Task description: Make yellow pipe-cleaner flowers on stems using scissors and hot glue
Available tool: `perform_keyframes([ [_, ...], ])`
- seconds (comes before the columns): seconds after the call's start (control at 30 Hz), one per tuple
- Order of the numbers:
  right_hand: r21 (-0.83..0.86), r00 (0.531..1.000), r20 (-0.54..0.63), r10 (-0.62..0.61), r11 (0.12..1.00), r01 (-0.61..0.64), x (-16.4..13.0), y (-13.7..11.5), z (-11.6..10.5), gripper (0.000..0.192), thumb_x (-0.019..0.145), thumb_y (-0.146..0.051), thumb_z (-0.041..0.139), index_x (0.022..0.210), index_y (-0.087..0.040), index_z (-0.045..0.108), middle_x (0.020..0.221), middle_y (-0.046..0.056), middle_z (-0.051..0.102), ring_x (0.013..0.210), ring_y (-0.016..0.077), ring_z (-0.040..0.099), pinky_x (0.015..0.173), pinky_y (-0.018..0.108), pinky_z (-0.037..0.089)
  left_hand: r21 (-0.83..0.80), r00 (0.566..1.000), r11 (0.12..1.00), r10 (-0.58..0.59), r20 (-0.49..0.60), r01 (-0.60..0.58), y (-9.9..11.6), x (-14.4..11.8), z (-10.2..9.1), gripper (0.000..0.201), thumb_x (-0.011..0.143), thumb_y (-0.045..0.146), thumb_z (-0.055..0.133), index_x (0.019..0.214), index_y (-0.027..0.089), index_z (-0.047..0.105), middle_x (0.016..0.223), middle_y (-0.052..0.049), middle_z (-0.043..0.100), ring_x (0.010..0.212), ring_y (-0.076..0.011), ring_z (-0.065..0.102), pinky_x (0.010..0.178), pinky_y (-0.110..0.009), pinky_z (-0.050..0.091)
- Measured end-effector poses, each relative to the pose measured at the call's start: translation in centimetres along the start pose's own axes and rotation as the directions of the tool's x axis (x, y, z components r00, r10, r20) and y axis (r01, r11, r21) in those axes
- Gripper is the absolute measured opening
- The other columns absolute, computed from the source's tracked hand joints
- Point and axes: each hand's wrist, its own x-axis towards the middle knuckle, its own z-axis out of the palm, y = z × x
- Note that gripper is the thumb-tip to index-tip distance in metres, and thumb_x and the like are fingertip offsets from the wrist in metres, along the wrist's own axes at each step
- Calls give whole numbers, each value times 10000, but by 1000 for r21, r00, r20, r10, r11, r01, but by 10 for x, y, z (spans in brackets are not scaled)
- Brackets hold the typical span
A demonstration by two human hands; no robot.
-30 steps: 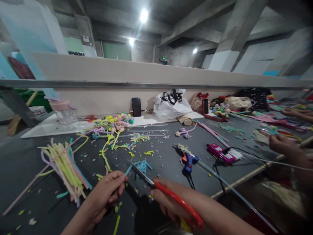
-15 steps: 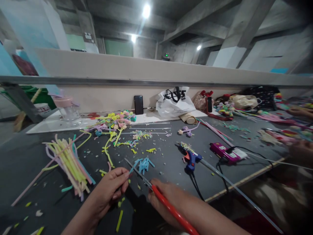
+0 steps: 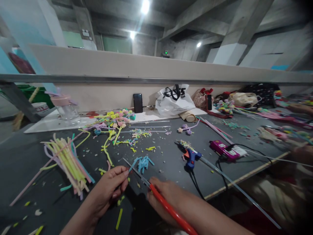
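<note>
Two hands are working at lower centre of the frame. The left hand [image 3: 107,189] is pinching one thin, fuzzy blue pipe-cleaner piece [image 3: 132,164] between closed fingertips. The right hand [image 3: 166,199] is wrapping around the red handles of one pair of scissors [image 3: 156,192], their slim metal blades nearly closed against that piece. One blue glue gun [image 3: 190,156] is lying right of centre on the dark mat [image 3: 29,163].
</note>
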Motion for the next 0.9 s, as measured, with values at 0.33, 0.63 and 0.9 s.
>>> perform_keyframes([
  [0.33,-154,995,-97,-28,988,13,-7,-4,6,189,816,-341,426,920,-231,538,641,36,675,496,185,614,403,245,195,-10,1000,1000,-12,-25,12,1,0,3,246,745,397,566,756,160,500,429,87,428,294,15,180,328,-129,68],
  [0.63,-207,997,-73,24,978,-39,-8,-19,-4,151,811,-286,441,894,-216,545,659,62,688,558,231,646,394,235,215,-2,1000,1000,-10,-19,10,-2,2,4,248,755,401,557,759,159,508,417,88,422,293,14,164,338,-147,46],
  [0.9,-184,997,-68,40,981,-52,-10,-19,-5,157,801,-279,432,893,-218,544,648,68,680,539,237,634,392,241,217,-23,999,999,-30,-21,30,1,1,7,241,756,387,560,729,158,486,422,83,435,293,17,185,339,-142,48],
])
